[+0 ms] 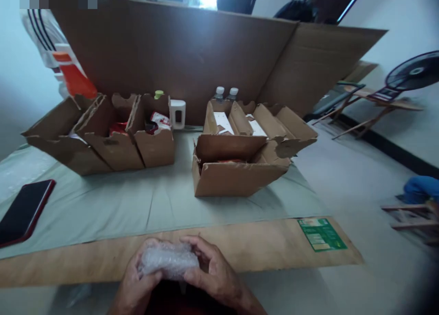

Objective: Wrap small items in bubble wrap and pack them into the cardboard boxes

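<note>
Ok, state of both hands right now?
Left hand: closed around one end of the bubble-wrapped bundle.
Right hand: holding its other end.

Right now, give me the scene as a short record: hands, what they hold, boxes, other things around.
Left hand: gripping the bubble wrap at its left end
Right hand: thumb and fingers on its right end
Wrap contents: cannot tell
Left boxes: three, side by side, open-topped
Front box: open, standing before the right-hand row
Phone: on the cloth, at left, screen dark
Bottles: two white caps showing behind the right-hand row
Green label: on the near strip, at right
</note>
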A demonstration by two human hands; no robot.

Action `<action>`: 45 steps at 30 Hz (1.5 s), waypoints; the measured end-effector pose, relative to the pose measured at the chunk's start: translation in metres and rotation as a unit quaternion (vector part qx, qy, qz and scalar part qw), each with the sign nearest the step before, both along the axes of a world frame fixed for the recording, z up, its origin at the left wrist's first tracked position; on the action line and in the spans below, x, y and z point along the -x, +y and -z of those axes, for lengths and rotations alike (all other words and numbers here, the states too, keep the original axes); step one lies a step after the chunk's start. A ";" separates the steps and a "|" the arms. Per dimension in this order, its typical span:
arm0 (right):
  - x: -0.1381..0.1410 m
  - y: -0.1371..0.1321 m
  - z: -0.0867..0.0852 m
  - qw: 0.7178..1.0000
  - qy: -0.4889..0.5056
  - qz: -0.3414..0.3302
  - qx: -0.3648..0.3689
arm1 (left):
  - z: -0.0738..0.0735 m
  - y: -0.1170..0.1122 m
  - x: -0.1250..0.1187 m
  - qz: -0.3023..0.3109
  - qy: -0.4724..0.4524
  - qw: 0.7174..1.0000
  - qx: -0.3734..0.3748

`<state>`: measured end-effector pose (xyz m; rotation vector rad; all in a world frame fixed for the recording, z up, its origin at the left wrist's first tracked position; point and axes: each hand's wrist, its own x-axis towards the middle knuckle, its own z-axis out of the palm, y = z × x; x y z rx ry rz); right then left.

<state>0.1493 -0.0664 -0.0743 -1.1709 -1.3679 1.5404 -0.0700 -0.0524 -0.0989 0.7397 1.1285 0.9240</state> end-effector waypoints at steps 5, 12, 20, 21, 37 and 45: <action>-0.017 0.003 -0.006 0.998 0.040 0.027 0.040 | -0.015 0.008 -0.024 0.039 0.019 0.999 -0.017; -0.086 0.022 -0.067 0.993 -0.101 0.021 -0.062 | -0.053 0.062 -0.023 0.254 0.101 0.922 -0.274; -0.214 0.052 -0.185 0.778 -0.446 0.302 -0.324 | -0.119 0.146 -0.077 0.114 0.324 0.688 -0.640; -0.219 0.063 -0.195 0.758 -0.486 0.283 -0.330 | -0.120 0.151 -0.085 0.116 0.325 0.675 -0.652; -0.084 0.206 -0.163 0.680 -0.594 -0.185 -0.388 | -0.114 0.154 -0.099 0.145 0.300 0.669 -0.665; -0.063 0.233 -0.141 0.720 -0.583 -0.244 -0.288 | -0.111 0.158 -0.102 0.124 0.289 0.676 -0.666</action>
